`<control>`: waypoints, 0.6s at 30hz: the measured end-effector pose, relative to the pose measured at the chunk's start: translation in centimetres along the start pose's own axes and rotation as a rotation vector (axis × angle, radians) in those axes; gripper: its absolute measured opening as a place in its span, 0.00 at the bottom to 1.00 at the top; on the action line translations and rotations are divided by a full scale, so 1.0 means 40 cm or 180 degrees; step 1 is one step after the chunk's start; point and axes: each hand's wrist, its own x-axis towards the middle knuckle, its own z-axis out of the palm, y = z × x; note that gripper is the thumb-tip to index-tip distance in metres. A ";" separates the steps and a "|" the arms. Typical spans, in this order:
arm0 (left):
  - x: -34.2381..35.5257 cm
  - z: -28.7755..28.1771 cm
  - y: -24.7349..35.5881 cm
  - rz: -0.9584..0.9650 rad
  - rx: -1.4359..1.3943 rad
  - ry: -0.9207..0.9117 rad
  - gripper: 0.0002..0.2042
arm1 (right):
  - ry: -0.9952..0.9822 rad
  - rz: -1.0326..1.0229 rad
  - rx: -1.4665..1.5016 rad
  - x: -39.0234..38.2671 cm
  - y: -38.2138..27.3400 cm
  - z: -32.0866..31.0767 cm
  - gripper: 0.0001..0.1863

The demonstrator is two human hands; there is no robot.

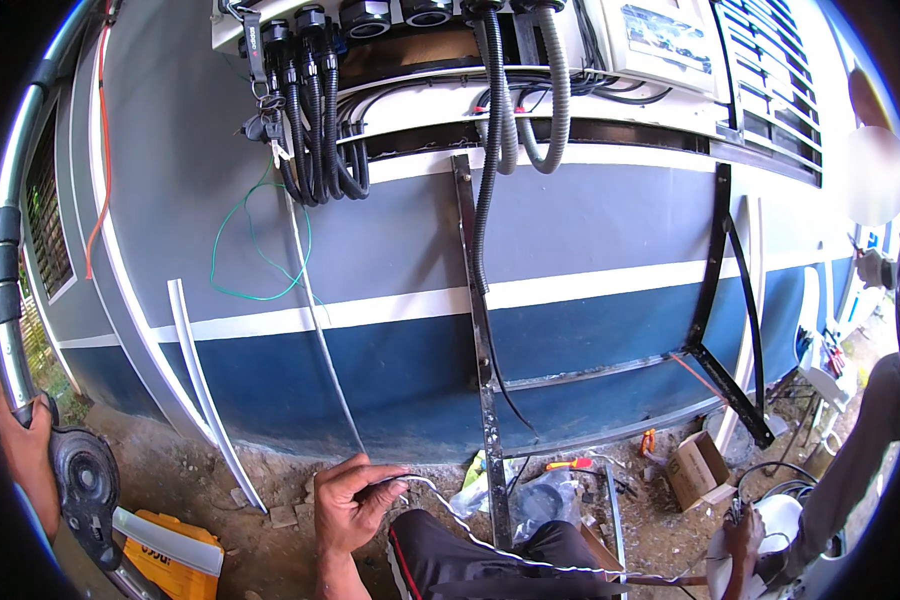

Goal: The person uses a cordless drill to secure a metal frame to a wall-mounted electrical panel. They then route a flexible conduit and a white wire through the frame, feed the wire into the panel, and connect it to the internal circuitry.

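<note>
My left hand (352, 503) rises from the lower edge with its thumb and index finger pinched together. Between them is a thin white wire (470, 537) with a darker strand at the fingertips. The wire runs rightward over dark trousers (438, 560), whose knees are bent. I do not see my right hand. At the far right, a darker hand (743, 538) beside a white bucket (778, 515) seems to belong to another person. A further hand (20, 440) grips a metal ladder (12, 355) at the left edge.
A black metal frame (478, 330) stands against the grey and blue wall. Thick black cables (320, 150) hang from a white enclosure above. On the ground are a cardboard box (692, 475), a screwdriver (570, 463) and a yellow case (170, 555). Someone stands at the right.
</note>
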 end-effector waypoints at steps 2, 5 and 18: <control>0.001 0.004 0.003 0.0004 -0.0017 -0.0028 0.10 | -0.0054 -0.0046 -0.0382 -0.011 -0.044 -0.011 0.28; 0.004 0.018 0.012 0.0021 -0.0092 -0.0089 0.10 | -0.0777 0.0256 -0.2243 -0.015 -0.249 -0.116 0.31; 0.070 0.112 0.065 0.0967 0.0435 -0.1024 0.15 | -0.0069 -0.0348 -0.0615 0.057 -0.862 -0.248 0.29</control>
